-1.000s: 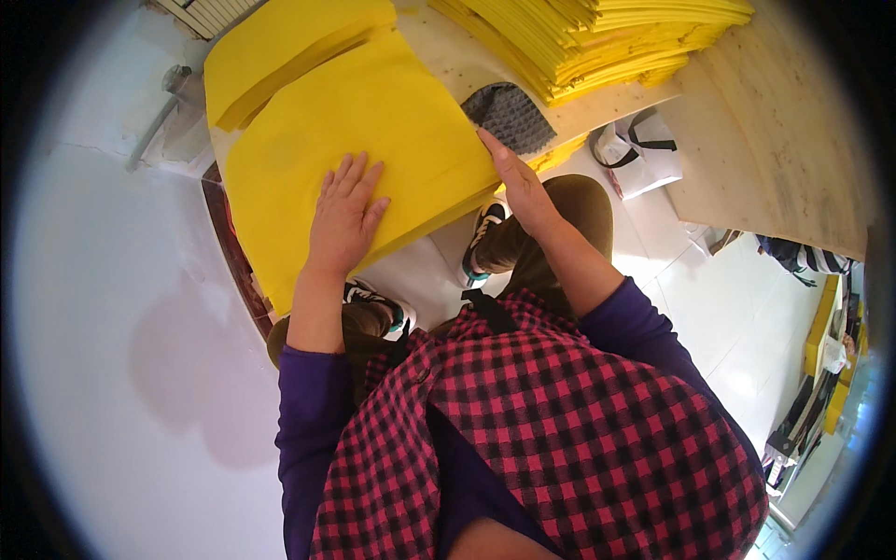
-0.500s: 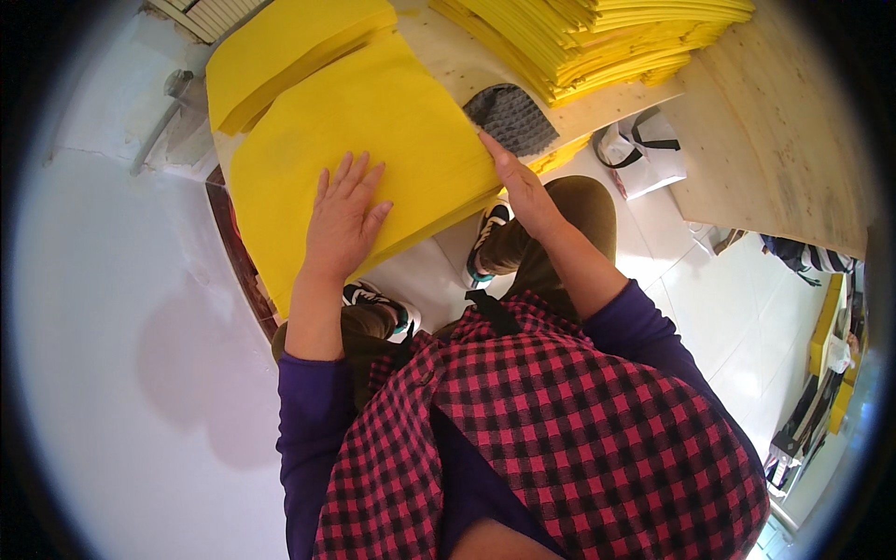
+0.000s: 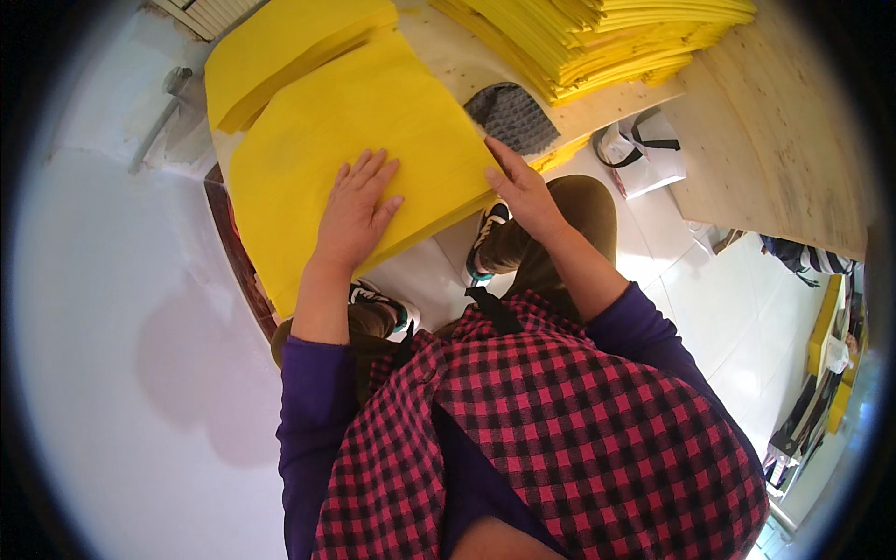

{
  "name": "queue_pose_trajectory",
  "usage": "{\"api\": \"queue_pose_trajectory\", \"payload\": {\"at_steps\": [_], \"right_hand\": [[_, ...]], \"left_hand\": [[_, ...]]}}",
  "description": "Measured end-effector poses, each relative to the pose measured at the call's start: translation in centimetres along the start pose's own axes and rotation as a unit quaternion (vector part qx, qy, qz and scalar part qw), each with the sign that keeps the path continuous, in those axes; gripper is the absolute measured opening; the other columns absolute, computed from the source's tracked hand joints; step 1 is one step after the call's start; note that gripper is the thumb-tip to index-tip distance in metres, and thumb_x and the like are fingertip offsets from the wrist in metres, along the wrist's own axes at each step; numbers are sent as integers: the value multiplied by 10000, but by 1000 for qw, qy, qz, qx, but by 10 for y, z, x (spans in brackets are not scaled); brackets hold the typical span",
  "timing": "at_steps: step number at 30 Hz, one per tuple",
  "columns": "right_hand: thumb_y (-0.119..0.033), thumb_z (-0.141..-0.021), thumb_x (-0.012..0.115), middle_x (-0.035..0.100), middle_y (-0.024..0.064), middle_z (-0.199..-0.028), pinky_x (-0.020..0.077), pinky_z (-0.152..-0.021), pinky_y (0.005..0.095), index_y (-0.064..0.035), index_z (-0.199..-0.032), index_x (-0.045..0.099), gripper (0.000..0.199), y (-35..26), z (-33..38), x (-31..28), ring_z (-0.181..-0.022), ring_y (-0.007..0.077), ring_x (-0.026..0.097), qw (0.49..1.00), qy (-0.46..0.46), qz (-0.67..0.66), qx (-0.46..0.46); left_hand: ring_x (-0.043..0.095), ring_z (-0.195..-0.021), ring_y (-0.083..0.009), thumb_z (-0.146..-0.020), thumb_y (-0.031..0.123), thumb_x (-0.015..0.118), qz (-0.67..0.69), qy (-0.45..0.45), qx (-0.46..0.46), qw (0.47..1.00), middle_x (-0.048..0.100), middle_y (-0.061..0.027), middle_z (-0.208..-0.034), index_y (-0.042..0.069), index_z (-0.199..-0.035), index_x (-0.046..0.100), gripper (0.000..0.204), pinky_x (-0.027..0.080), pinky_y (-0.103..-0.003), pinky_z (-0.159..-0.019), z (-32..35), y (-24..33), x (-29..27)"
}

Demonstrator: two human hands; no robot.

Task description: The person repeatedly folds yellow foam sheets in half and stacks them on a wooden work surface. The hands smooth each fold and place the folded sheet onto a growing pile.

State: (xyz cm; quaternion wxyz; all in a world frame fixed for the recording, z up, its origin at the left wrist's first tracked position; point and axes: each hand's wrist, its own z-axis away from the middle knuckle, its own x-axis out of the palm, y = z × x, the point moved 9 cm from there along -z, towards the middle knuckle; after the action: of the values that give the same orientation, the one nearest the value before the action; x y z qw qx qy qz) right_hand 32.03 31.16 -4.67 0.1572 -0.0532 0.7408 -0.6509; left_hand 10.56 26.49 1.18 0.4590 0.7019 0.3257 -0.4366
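Note:
A stack of yellow sheets (image 3: 327, 121), soft and felt-like, lies on the table in front of me. My left hand (image 3: 359, 213) rests flat on top of it near the front edge, fingers stretched out and thumb spread. At the stack's right edge is my right hand (image 3: 527, 194), its fingers extended along the side and its thumb apart at the top edge. What its lower fingers touch is hidden. A dark grey ridged cloth item (image 3: 513, 117) lies just beyond the right edge.
A second yellow pile (image 3: 299, 42) lies behind the stack. A tall heap of yellow pieces (image 3: 607, 42) stands at the far right. A white bag with black handles (image 3: 644, 154) sits on the floor beside a wooden panel (image 3: 775, 131). A white wall (image 3: 121, 308) borders the left.
My left hand has slid slightly to the right across the top sheet. My right thumb has spread away from the fingers at the edge. The stack looks the same.

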Motion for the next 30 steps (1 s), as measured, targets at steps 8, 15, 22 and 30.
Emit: {"api": "queue_pose_trajectory", "payload": {"at_steps": [8, 15, 22, 30], "right_hand": [[-173, -846, 652, 554, 193, -1299, 415, -1009, 329, 0, -1376, 437, 597, 9, 2, 0, -1184, 262, 553, 999, 22, 37, 18], [-70, -874, 606, 503, 139, -1364, 372, -1050, 315, 23, -1416, 375, 596, 15, 4, 3, -1248, 210, 490, 997, -13, -49, 58], [-25, -878, 583, 469, 125, -1412, 341, -1077, 311, 37, -1435, 345, 608, 8, 7, 7, -1298, 198, 446, 988, -26, -111, 101], [-9, -866, 572, 476, 130, -1407, 345, -1072, 314, 39, -1434, 346, 613, 4, 7, 8, -1292, 202, 454, 983, -21, -131, 128]], "left_hand": [[350, -1381, -320, -924, 268, 555, -12, -5, -3, 1000, 431, -120, -1461, 97, -1371, 491, 483, 208, -469, -1161, 1, -1, 4], [345, -1384, -315, -922, 280, 554, -19, -1, 5, 1000, 429, -112, -1464, 100, -1374, 488, 491, 205, -463, -1165, 2, -2, 5], [346, -1384, -312, -931, 294, 541, -18, 3, 5, 1000, 427, -110, -1467, 97, -1371, 491, 485, 199, -459, -1167, 3, -4, 6], [387, -1352, -326, -923, 358, 547, -22, 20, 13, 999, 464, -137, -1431, 80, -1346, 513, 506, 236, -476, -1149, 2, -2, 4]]}}
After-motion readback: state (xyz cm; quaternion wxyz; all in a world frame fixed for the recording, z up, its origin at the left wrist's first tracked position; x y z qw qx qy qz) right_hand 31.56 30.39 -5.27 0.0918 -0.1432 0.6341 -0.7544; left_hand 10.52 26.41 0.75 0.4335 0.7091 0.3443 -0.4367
